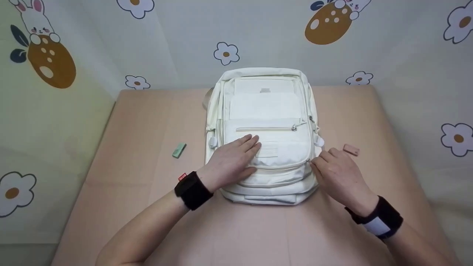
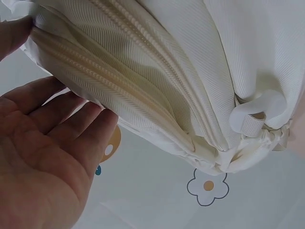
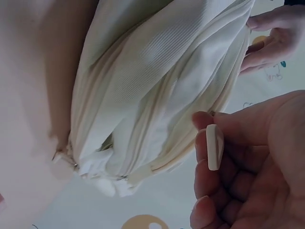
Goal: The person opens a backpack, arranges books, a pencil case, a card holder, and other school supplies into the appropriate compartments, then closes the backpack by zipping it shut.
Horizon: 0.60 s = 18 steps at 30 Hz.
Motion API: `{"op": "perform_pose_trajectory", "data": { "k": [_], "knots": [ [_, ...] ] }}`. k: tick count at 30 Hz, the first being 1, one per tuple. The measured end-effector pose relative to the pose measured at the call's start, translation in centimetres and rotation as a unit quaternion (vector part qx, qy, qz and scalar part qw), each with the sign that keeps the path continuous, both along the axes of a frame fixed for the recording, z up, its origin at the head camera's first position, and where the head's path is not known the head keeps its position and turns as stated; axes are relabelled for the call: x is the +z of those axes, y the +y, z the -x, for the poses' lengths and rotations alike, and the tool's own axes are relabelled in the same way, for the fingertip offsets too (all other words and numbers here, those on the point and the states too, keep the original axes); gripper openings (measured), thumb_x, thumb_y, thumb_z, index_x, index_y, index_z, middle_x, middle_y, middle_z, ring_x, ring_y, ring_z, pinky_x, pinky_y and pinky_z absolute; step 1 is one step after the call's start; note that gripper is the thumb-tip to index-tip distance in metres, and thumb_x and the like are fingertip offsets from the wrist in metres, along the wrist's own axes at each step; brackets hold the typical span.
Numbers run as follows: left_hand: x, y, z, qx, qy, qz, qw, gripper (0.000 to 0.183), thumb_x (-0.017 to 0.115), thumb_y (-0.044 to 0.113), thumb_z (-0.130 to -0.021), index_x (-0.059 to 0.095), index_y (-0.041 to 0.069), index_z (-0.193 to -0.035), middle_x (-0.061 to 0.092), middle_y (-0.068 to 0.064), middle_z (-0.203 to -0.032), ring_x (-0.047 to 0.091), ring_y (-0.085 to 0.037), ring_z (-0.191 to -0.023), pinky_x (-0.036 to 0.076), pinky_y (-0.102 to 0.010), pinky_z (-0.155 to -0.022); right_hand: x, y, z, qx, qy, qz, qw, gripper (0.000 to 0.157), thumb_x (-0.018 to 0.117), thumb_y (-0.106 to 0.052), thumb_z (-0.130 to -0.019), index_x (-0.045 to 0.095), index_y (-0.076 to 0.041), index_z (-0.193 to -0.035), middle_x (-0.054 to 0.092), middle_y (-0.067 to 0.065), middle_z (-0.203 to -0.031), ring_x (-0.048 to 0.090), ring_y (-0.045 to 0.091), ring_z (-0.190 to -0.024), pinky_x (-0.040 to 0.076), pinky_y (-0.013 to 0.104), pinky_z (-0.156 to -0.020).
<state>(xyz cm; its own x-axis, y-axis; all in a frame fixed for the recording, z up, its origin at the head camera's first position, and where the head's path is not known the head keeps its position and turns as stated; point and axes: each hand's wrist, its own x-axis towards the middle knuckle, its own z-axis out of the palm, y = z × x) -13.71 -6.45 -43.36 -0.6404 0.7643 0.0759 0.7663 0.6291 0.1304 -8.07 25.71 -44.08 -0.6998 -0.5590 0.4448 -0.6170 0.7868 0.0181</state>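
A cream-white backpack (image 1: 269, 107) lies front side up on the table. My left hand (image 1: 234, 157) rests on its front pocket with straight fingers; in the left wrist view, the left hand (image 2: 52, 148) touches the fabric by a zipper (image 2: 109, 83). At the bag's right side my right hand (image 1: 342, 177) pinches a metal zipper pull (image 1: 309, 161) between thumb and forefinger. In the right wrist view, a small white block (image 3: 214, 147) lies against the curled fingers of the right hand (image 3: 252, 162); its exact kind is unclear.
A small green block (image 1: 179, 150), eraser-like, lies left of the bag, and a similar pink block (image 1: 351, 149) lies beyond my right hand. The table (image 1: 147, 207) has a peach cover. Patterned cloth (image 1: 177, 40) hangs around its back and sides.
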Motion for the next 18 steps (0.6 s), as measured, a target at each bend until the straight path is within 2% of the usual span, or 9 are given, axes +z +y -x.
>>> {"op": "perform_pose_trajectory", "data": {
  "k": [2,10,18],
  "knots": [
    [0.0,0.0,0.0,0.003,-0.004,0.004,1.0000,0.069,0.068,0.036,-0.098,0.045,0.001,-0.152,0.038,-0.015,-0.160,0.033,-0.027,-0.149,0.032,-0.037,-0.118,0.1,-0.4,-0.4,-0.001,-0.009,0.003,1.000,0.008,0.070,-0.002,-0.089,0.066,-0.002,-0.082,0.050,0.005,-0.071,0.042,0.025,-0.066,0.033,0.034,-0.059],
    [0.0,0.1,0.0,0.006,-0.008,0.018,0.9998,0.069,0.066,0.038,-0.099,0.043,0.002,-0.153,0.035,-0.014,-0.162,0.031,-0.026,-0.150,0.030,-0.036,-0.118,0.0,-2.5,-1.5,-0.005,-0.019,-0.002,1.000,0.011,0.070,-0.007,-0.091,0.065,-0.005,-0.081,0.052,0.003,-0.071,0.044,0.023,-0.066,0.031,0.032,-0.056],
    [-0.2,-0.2,0.1,0.000,-0.008,0.011,0.9999,0.070,0.065,0.039,-0.099,0.042,0.003,-0.154,0.034,-0.013,-0.163,0.029,-0.026,-0.151,0.028,-0.037,-0.119,-0.2,-2.7,-1.6,-0.030,-0.043,0.013,0.999,0.011,0.075,-0.006,-0.089,0.066,-0.006,-0.083,0.055,0.002,-0.072,0.045,0.022,-0.065,0.035,0.032,-0.057]
  ]
}}
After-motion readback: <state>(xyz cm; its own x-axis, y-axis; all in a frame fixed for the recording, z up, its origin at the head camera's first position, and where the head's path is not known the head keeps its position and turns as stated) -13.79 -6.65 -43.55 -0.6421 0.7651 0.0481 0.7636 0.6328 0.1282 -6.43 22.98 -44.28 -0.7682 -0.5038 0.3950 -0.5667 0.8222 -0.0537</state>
